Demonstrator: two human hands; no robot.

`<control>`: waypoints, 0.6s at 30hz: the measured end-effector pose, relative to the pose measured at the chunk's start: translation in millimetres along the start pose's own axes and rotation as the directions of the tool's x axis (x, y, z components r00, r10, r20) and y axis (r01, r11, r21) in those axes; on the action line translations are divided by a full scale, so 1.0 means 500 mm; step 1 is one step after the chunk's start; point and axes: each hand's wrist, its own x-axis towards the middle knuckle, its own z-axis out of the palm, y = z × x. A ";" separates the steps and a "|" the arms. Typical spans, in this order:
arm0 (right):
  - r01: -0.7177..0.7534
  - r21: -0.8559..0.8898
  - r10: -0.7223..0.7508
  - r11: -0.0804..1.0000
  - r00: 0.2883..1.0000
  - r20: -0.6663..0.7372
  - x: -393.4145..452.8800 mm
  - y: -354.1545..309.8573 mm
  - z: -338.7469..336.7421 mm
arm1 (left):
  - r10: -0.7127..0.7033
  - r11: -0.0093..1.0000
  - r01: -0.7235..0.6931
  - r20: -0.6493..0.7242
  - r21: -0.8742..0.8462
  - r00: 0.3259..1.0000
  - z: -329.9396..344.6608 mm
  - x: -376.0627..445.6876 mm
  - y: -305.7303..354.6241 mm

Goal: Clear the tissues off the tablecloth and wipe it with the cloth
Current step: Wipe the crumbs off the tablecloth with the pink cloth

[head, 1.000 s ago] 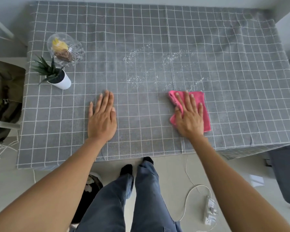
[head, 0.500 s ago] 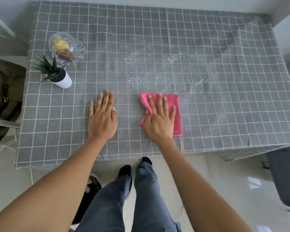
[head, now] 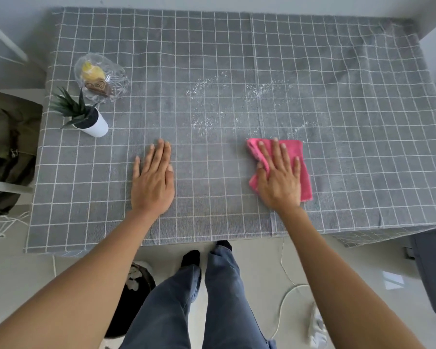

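Currently on grey checked tablecloth (head: 237, 46): pink cloth (head: 303, 172), folded, near front edge, pinned under right hand (head: 280, 182), fingers spread flat. Left hand (head: 152, 185) palm-down, fingers together, on bare fabric. White crumbs (head: 237, 104) beyond cloth. Potted plant (head: 86, 117), glass dish (head: 101, 79) at left.

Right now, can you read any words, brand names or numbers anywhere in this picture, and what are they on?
No readable text anywhere.
Wrapped snacks in the glass dish: any print on the wrappers is too blurred to read.
Power strip on the floor: any markings are too small to tell.
Pink cloth, checked tablecloth and white plant pot: no lettering shows.
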 end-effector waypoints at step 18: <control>0.085 0.103 -0.087 0.991 0.996 0.012 0.090 -0.288 0.042 | -0.052 0.993 0.045 -0.068 -0.106 0.996 -0.039 0.215 -0.062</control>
